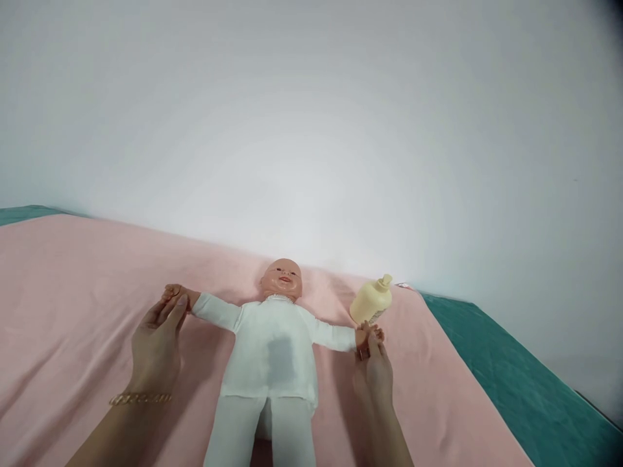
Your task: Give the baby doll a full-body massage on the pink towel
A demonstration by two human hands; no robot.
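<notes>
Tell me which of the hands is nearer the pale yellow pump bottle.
Right. The right hand is just in front of the bottle, at one wrist of the white-clothed bald doll; the left hand is farther off, across the doll.

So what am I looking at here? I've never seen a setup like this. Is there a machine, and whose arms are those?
No machine shows here: these are a person's own bare hands, seen by one camera worn on the head, looking forward and down. That is why the arms enter from the bottom edge.

A doll in white clothes lies face up on a pink cloth, arms spread. The left hand, with a bracelet on its wrist, holds the end of one doll arm; the right hand holds the end of the other. Just beyond the right hand is a pale yellow bottle. Green material shows past the cloth, with a pale wall behind.
</notes>
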